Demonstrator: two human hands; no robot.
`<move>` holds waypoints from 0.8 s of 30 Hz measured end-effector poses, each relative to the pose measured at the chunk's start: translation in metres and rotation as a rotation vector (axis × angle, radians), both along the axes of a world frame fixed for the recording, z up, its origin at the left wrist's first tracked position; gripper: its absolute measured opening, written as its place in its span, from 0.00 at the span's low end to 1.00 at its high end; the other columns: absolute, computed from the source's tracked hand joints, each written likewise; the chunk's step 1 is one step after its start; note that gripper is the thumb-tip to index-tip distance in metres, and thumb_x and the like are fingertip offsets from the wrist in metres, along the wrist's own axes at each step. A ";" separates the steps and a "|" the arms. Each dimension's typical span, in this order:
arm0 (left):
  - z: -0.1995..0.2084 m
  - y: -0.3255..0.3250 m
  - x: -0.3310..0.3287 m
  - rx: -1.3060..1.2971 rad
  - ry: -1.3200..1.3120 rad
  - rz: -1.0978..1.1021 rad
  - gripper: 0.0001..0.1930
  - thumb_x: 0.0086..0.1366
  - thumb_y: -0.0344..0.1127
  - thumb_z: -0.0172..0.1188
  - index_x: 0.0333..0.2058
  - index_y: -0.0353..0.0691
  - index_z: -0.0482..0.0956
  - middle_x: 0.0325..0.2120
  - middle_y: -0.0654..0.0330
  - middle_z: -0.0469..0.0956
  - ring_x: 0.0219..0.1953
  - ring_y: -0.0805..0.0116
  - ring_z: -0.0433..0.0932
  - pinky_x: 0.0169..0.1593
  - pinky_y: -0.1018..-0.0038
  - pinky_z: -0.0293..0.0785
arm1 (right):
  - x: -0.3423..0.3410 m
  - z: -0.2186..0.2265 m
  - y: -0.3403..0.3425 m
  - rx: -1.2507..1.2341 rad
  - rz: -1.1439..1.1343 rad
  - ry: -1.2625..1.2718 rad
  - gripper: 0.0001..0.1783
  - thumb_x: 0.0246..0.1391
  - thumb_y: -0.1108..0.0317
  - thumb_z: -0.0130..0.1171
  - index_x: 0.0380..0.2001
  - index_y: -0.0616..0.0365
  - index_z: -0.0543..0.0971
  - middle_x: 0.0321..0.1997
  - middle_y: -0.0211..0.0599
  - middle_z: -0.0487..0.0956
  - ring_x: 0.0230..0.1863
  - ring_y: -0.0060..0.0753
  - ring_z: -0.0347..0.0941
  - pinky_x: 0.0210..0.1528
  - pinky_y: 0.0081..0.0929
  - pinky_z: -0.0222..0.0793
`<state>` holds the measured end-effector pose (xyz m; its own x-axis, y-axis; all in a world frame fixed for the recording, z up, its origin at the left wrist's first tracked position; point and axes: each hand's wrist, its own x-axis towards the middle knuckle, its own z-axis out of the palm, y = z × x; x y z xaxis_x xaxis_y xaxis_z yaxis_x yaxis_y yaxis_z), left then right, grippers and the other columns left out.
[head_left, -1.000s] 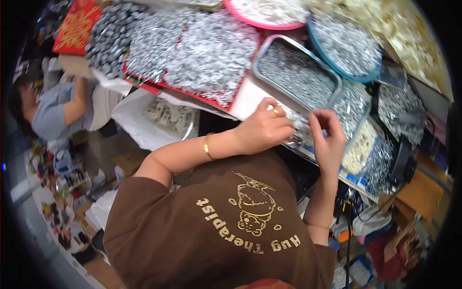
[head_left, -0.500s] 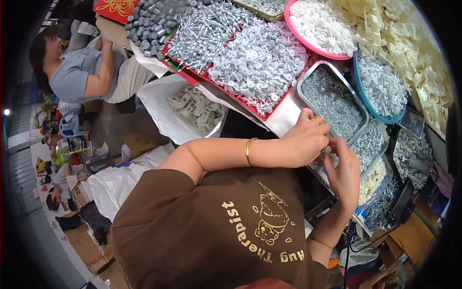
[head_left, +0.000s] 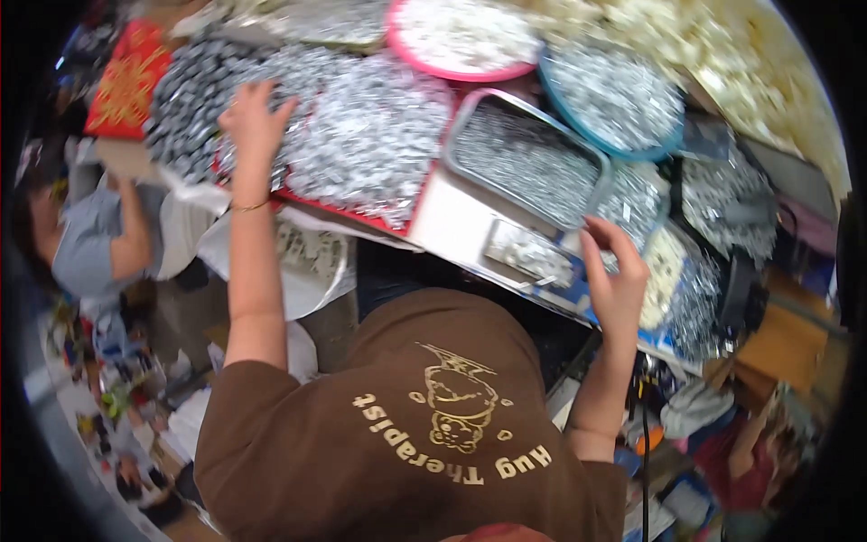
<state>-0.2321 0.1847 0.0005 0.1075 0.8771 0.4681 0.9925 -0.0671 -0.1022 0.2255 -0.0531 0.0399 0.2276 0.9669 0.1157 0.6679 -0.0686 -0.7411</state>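
While the right hand (head_left: 616,264) hangs beside the near right corner of the metal tray (head_left: 510,195), its fingertips sit narrowly apart, their hold impossible to tell. Just before the tray, pale pieces (head_left: 533,255) lie blurred on the surface (head_left: 442,210). Well left of the tray, the left hand (head_left: 256,126) spreads its fingers wide over silvery parts (head_left: 312,68). Beyond the tray sits a pink basin (head_left: 462,74).

Blurred left hand (head_left: 255,122), grey pieces (head_left: 183,108) (shapes unclear), cropped pink basin (head_left: 461,73)
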 end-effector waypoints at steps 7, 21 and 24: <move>0.003 0.000 -0.021 -0.075 -0.277 -0.142 0.08 0.61 0.35 0.67 0.36 0.40 0.84 0.31 0.55 0.80 0.35 0.56 0.79 0.40 0.65 0.74 | 0.075 0.027 0.034 0.086 -0.433 -0.028 0.09 0.60 0.70 0.63 0.40 0.62 0.84 0.33 0.33 0.85 0.33 0.18 0.78 0.38 0.19 0.73; -0.002 -0.014 -0.028 0.054 -1.153 -0.154 0.09 0.67 0.28 0.64 0.43 0.30 0.80 0.42 0.57 0.83 0.45 0.73 0.80 0.51 0.78 0.75 | 0.192 -0.033 0.071 0.007 -0.295 -0.868 0.10 0.54 0.66 0.65 0.40 0.48 0.83 0.43 0.41 0.77 0.50 0.52 0.71 0.52 0.48 0.66; 0.004 -0.014 -0.013 0.016 -1.247 -0.134 0.12 0.67 0.27 0.64 0.47 0.29 0.81 0.44 0.57 0.82 0.47 0.73 0.80 0.52 0.79 0.75 | 0.190 -0.023 0.074 -0.130 -0.272 -0.958 0.10 0.53 0.63 0.66 0.40 0.44 0.84 0.46 0.38 0.75 0.55 0.49 0.68 0.53 0.52 0.64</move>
